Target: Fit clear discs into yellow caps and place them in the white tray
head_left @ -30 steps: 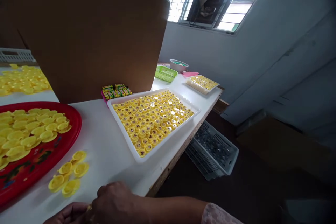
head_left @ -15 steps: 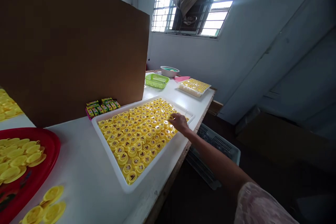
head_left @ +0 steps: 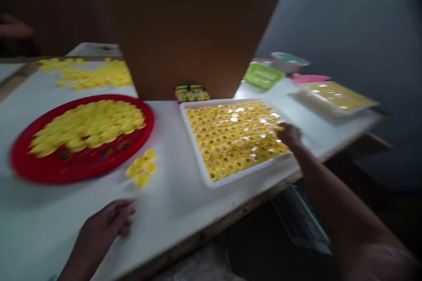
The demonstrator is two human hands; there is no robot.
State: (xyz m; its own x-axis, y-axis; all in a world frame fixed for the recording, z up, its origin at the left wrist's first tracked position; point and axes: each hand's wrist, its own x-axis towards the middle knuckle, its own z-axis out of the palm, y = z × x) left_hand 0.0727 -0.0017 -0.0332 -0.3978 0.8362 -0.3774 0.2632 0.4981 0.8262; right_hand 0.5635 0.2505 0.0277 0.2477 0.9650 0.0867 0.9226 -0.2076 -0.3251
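A white tray [head_left: 208, 181] is filled with rows of small round yellow pieces [head_left: 231, 138] that carry dark printed pictures in their middles. At its right side my right hand [head_left: 292, 136] is closed in a pinch, with a small round yellow piece at the fingertips, smeared by motion. My left hand [head_left: 110, 221] lies low over the table with its fingers curled; whatever they hold, if anything, is hidden. Just beyond it is a small cluster of yellow pieces [head_left: 142, 169]. A red round tray [head_left: 89, 171] with many plain yellow pieces stands to the left.
A brown board [head_left: 198, 30] stands upright behind the white tray, with small green-yellow boxes [head_left: 191, 93] at its foot. Farther right are a green basket [head_left: 263, 75], a bowl [head_left: 289, 62] and a second filled tray [head_left: 339, 96]. More yellow pieces [head_left: 99, 74] lie at back left.
My view has swung left and down, bringing my left hand and the whole red tray into sight. The right hand stays at the right part of the white tray.
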